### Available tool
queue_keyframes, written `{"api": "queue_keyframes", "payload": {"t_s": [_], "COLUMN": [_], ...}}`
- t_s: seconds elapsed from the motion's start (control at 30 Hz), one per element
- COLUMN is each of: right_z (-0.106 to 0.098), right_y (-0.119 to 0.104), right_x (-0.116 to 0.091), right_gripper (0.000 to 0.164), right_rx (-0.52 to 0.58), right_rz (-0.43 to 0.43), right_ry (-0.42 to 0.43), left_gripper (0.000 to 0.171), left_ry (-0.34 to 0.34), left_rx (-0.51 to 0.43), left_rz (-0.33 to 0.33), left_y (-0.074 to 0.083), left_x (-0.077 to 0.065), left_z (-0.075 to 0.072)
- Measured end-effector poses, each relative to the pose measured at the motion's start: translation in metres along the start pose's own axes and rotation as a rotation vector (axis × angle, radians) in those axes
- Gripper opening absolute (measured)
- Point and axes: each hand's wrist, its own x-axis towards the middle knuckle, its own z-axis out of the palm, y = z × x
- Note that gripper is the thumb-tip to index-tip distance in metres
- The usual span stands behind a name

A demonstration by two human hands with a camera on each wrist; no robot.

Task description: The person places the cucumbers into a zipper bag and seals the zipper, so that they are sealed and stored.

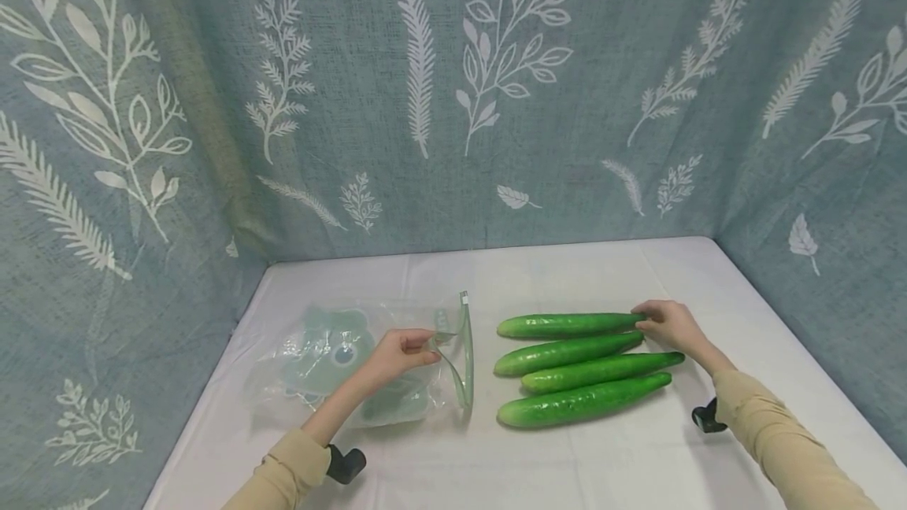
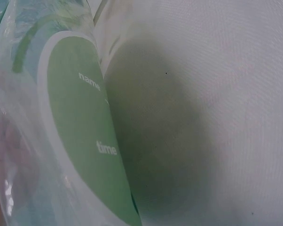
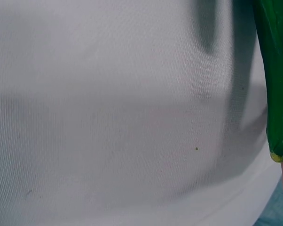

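Observation:
A clear plastic zip bag (image 1: 340, 349) with pale green printing lies on the left half of the table. At its right end, my left hand (image 1: 400, 354) pinches one lip of the mouth, and the green zip edge (image 1: 468, 352) stands apart from that lip. In the left wrist view, the bag's green label (image 2: 80, 117) reads "name" and "time". Several green cucumbers lie side by side to the right of the bag. My right hand (image 1: 669, 323) grips the right tip of the farthest cucumber (image 1: 567, 325); that tip (image 3: 279, 117) also shows in the right wrist view.
The nearest cucumber (image 1: 581, 401) lies closest to me, with others between it and the farthest one. A white cloth (image 1: 567, 463) covers the table. Blue-green curtains (image 1: 439, 203) with white leaf prints hang behind and at both sides.

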Motion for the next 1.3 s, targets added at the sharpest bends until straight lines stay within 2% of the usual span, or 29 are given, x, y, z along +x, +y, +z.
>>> {"api": "queue_keyframes", "payload": {"t_s": [0.3, 0.57, 0.77, 1.07, 1.3], "right_z": [-0.006, -0.014, -0.018, -0.019, -0.022], "right_y": [0.002, 0.005, 0.004, 0.002, 0.003], "right_x": [-0.005, -0.008, -0.010, -0.012, -0.012], "right_gripper": [0.026, 0.039, 0.044, 0.045, 0.050], "right_rx": [0.087, 0.219, 0.278, 0.285, 0.339], "right_rz": [-0.029, 0.067, 0.080, 0.117, 0.148], "right_ry": [0.002, -0.069, -0.099, -0.100, -0.093], "left_gripper": [0.048, 0.047, 0.047, 0.048, 0.047], "left_ry": [-0.005, -0.003, -0.002, 0.001, 0.002], "left_rx": [-0.010, -0.023, -0.024, -0.017, -0.024], "left_rz": [0.005, 0.005, 0.003, -0.016, -0.015], "left_y": [0.000, -0.002, -0.002, -0.004, -0.004], "left_x": [0.000, -0.001, -0.001, 0.000, 0.001], "left_z": [0.001, 0.000, 0.000, 0.001, 0.002]}}
